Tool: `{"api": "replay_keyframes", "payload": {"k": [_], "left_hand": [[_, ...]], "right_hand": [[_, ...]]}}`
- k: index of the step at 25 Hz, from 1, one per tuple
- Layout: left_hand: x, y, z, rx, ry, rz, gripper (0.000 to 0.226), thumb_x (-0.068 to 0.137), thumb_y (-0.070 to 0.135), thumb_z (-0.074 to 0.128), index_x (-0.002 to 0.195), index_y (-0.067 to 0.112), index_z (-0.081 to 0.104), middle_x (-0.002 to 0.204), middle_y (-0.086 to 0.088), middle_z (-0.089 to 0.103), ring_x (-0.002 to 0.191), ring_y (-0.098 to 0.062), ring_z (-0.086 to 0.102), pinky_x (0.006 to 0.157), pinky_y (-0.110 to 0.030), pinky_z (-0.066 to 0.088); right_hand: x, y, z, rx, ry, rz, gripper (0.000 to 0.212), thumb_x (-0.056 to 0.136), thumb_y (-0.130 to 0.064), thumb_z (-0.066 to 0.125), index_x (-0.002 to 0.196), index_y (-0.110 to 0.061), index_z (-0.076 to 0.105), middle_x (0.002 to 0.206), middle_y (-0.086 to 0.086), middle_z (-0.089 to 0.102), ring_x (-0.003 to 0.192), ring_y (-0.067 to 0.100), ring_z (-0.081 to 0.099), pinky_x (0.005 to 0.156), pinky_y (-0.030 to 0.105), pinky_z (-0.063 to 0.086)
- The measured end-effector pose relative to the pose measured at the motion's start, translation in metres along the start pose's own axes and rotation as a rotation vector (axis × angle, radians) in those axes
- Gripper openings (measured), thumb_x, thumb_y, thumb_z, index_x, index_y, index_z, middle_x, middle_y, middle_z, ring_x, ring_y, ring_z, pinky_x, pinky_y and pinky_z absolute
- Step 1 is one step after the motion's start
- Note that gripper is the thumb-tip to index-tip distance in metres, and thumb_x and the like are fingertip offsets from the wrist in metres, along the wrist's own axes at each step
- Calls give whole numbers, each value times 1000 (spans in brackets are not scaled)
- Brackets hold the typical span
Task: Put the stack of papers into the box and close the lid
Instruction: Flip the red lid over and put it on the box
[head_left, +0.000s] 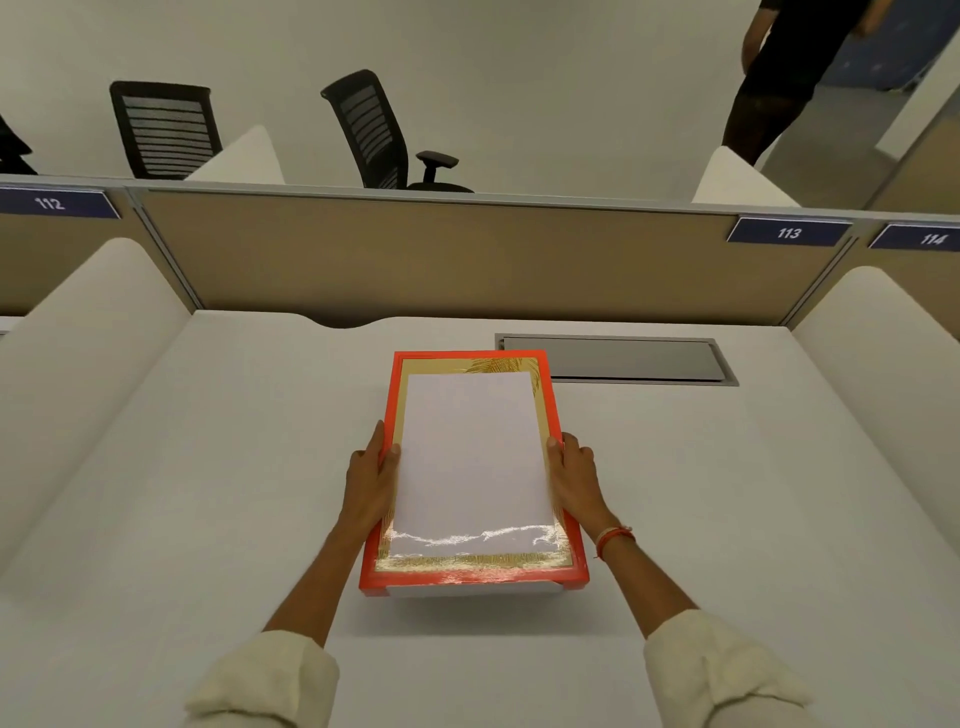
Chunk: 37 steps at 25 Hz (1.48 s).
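My left hand (370, 475) and right hand (571, 480) grip the paper stack (472, 452) inside the orange box (467, 579) (lid unseen); closing remains.

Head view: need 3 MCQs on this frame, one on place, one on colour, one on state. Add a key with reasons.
1. Where is the stack of papers?
A. on the desk beside the box
B. over the open box, within its rim
C. on a chair

2. What colour is the rim of the box?
A. blue
B. green
C. orange-red

3. How are the hands placed?
A. one on each long side of the papers
B. both flat on the desk
C. only one in view

Key: 1 B, the white sheets sit within the rim, gold lining showing around them. 2 C, the rim is orange-red all round. 3 A, the left hand and the right hand flank the stack.
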<state>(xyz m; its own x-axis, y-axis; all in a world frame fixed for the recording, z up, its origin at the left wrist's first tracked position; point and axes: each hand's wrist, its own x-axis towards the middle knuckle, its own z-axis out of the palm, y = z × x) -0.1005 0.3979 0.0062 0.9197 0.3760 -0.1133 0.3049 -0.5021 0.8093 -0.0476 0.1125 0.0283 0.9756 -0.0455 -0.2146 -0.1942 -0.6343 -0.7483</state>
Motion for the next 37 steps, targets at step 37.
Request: {"api": "replay_keyframes", "payload": {"k": [37], "left_hand": [[1, 6, 10, 204, 18, 58, 62, 99, 42, 37, 154, 26, 12, 130, -15, 49, 112, -27, 57, 95, -40, 50]], "right_hand": [[13, 4, 20, -170, 66, -50, 40, 102, -30, 34, 132, -5, 40, 123, 14, 57, 109, 30, 61, 93, 40, 53]]}}
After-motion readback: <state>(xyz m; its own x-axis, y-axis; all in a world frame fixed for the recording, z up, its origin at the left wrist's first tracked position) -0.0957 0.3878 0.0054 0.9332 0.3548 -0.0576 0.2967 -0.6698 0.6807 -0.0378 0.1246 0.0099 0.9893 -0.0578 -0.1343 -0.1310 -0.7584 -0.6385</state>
